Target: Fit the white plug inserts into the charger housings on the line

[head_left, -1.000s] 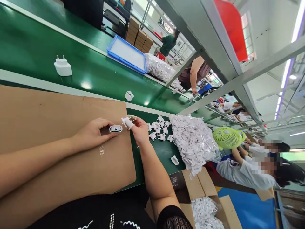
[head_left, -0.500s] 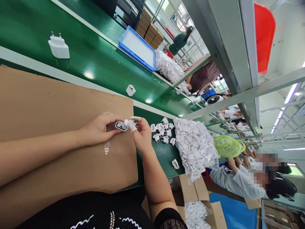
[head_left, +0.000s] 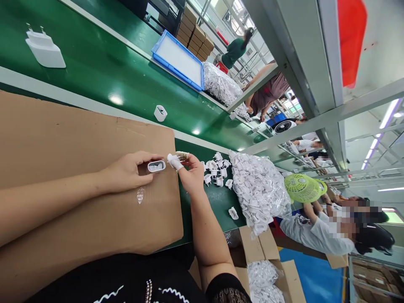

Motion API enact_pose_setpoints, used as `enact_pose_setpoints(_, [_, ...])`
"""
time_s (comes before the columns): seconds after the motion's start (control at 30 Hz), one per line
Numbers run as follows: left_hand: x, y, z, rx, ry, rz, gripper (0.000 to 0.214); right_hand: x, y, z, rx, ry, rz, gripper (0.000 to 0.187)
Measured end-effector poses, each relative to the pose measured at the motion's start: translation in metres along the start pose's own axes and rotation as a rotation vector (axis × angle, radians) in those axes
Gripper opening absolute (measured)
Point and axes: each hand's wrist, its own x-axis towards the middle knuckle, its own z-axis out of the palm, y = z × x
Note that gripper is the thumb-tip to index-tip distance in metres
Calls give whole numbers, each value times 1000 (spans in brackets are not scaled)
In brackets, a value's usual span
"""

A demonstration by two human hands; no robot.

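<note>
My left hand [head_left: 128, 172] rests on a brown cardboard sheet [head_left: 78, 139] and pinches a small white charger shell [head_left: 156, 166], its dark open end facing me. My right hand [head_left: 193, 176] is just right of it, fingers closed around a small white plug piece [head_left: 174, 161] that points at the shell with a small gap between them. A cluster of loose white plug pieces [head_left: 217, 172] lies on the green table right of my right hand.
A clear bag of white plug pieces [head_left: 259, 189] sits beyond the cluster. On the green conveyor belt [head_left: 94, 71] are a finished white charger [head_left: 44, 50] and a white shell [head_left: 160, 112]. Farther off are a blue tray [head_left: 178, 61], a green fan [head_left: 303, 188] and seated co-workers.
Half a second ago the plug piece was against the shell; now my hands have drawn slightly apart. The charger on the belt has shifted left in view.
</note>
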Motion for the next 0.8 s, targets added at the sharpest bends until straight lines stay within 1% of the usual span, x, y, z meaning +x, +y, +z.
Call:
enact_pose_setpoints(0.07, [0,-1,-1,-18,27,26,65,-1,1,0,-61,13,-72,32])
enact_pose_setpoints(0.13, [1,0,-2,30,50,30,53,-3,2,2,-126,14,-186,25])
enact_pose_setpoints(0.2, [3,3,-3,63,37,27,46,-6,3,6,-207,-33,-327,21])
enact_pose_setpoints(0.27, [4,5,-4,53,34,20,45,-10,3,10,-342,-106,-455,20])
enact_pose_setpoints(0.37, [4,7,-5,26,50,3,43,-14,3,16,-580,-174,-576,26])
enact_pose_setpoints(0.43, [3,9,-6,12,48,-12,42,-14,3,18,-687,-198,-616,27])
enact_pose_setpoints(0.53, [4,12,-8,7,33,-24,42,-13,-1,20,-772,-234,-663,26])
enact_pose_setpoints(0.63, [4,13,-9,12,31,-5,41,-12,-7,21,-846,-252,-663,32])
enact_pose_setpoints(0.7, [4,10,-8,25,47,14,42,-12,-9,22,-866,-259,-633,35])
enact_pose_setpoints(0.8, [2,6,-5,64,80,44,44,-12,-5,23,-794,-236,-600,31])
